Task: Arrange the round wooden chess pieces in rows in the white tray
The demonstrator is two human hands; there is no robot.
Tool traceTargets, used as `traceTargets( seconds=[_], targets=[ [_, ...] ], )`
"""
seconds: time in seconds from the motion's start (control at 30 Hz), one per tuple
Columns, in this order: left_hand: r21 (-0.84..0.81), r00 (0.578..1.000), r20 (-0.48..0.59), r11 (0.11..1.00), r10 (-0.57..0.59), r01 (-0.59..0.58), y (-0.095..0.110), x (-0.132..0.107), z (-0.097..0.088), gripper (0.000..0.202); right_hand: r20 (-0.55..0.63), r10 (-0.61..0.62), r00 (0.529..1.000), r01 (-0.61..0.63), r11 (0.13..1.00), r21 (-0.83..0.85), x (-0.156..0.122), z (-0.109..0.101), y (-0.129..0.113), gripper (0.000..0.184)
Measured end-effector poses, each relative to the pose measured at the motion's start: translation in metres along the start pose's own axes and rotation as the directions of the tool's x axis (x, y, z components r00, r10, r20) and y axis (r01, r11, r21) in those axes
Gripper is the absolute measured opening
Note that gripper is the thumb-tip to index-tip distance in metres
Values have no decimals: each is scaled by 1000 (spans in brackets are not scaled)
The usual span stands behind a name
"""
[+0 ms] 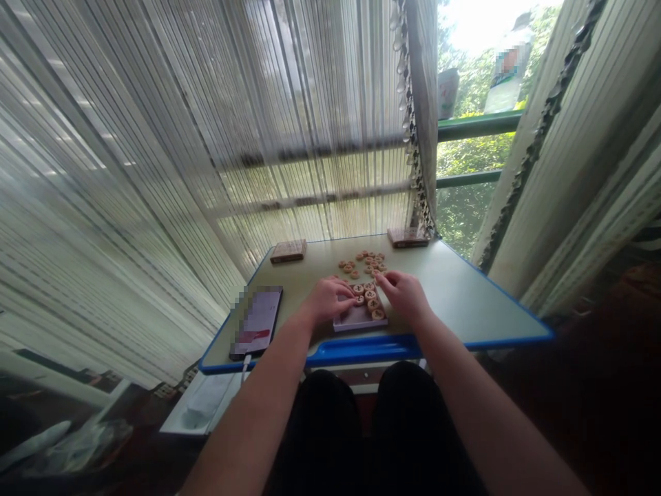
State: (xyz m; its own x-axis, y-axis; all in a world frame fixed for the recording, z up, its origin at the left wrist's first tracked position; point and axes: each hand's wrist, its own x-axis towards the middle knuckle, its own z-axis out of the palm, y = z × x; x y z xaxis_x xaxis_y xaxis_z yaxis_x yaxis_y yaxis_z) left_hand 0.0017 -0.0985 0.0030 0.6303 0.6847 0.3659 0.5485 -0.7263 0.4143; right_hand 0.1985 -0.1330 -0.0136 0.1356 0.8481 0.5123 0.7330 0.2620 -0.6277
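Observation:
Round wooden xiangqi pieces [370,295] with dark characters lie in a shallow box [360,324], in rows along its far and right sides. My left hand [330,300] comes over the box's left side, its curled fingers at a xiangqi piece [359,301] inside. At the box's far right corner my right hand [405,291] has thumb and fingers drawn together at a xiangqi piece [376,274], partly hidden by the fingertips. Several loose xiangqi pieces [369,259] are scattered on the table just beyond the box.
The pale table [465,296] has a blue rim and a blue front tray [366,348]. A phone [261,317] with a cable [246,365] lies at the left. Two flat brown boxes [288,251] [407,238] rest along the far edge, before sheer curtains [320,138].

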Motion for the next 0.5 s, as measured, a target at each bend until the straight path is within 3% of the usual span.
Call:
traceTargets(
  seconds=[0.1, 0.27, 0.5],
  targets=[
    [31, 999, -45, 999, -16, 17, 0, 0, 1, 19, 5, 4, 1000, -4, 1000, -7, -1, 0, 0, 40],
    [22, 999, 35, 1000, 11, -12, 0, 1, 3, 21, 7, 10, 1000, -10, 999, -37, -1, 0, 0, 40],
    [29, 998, 50, 999, 44, -45, -1, 2, 4, 22, -2, 25, 1000, -25, 999, -38, 0, 0, -1, 37]
  ],
)
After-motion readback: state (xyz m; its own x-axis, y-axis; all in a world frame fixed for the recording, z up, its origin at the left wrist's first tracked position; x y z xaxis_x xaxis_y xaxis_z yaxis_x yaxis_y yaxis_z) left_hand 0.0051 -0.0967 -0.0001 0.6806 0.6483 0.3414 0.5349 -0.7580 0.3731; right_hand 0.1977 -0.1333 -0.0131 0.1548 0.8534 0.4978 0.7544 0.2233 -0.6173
